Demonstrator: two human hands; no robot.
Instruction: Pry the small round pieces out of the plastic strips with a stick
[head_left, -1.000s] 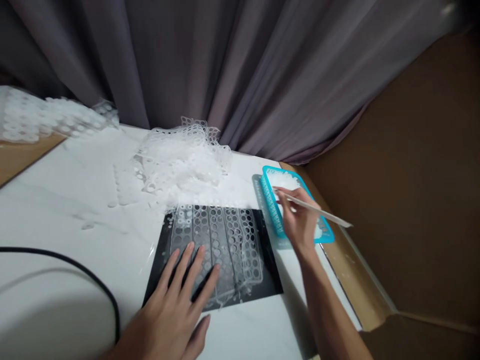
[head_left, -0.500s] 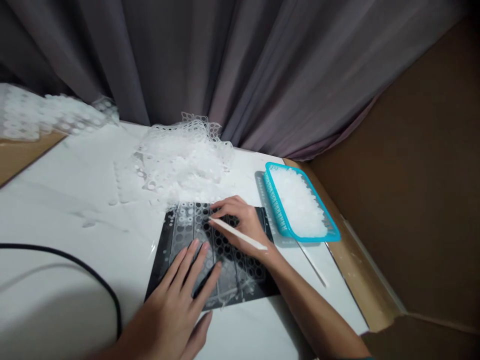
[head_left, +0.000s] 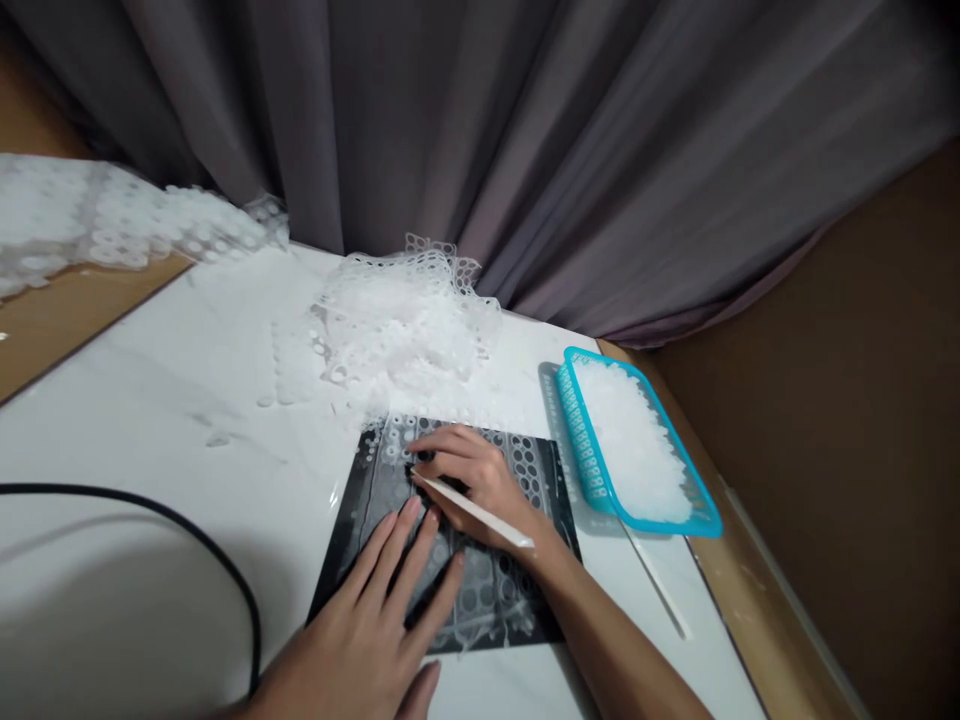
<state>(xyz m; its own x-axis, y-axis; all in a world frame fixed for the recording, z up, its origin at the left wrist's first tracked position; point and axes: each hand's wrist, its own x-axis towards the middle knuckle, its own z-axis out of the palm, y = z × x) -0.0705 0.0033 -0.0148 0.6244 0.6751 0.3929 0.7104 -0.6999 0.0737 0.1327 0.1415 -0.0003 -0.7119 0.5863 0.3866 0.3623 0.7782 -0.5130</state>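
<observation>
A black mat (head_left: 337, 545) lies on the table under a clear plastic sheet (head_left: 525, 462) with rows of round cut-outs. My left hand (head_left: 375, 610) rests flat on the sheet's lower left part, fingers spread. Pinched in my right hand (head_left: 487, 485) is a slim white stick-like tool (head_left: 480, 516), held like a pen, its tip down at the sheet's upper left area. I cannot make out the tip itself. Small white rings (head_left: 396, 440) sit near the mat's top left, just beyond the right fingertips.
A blue basket (head_left: 703, 530) of small white pieces (head_left: 634, 440) stands on the right, with another thin white stick (head_left: 660, 590) near it. Punched clear sheets (head_left: 409, 315) are heaped behind the mat; ringed sheets (head_left: 112, 215) lie far left. A black cable (head_left: 202, 545) curves at left.
The whole scene has shifted right and slightly down in view. On the mat, my right hand and the white tool have moved left and a little nearer to me. My left hand stays flat.
</observation>
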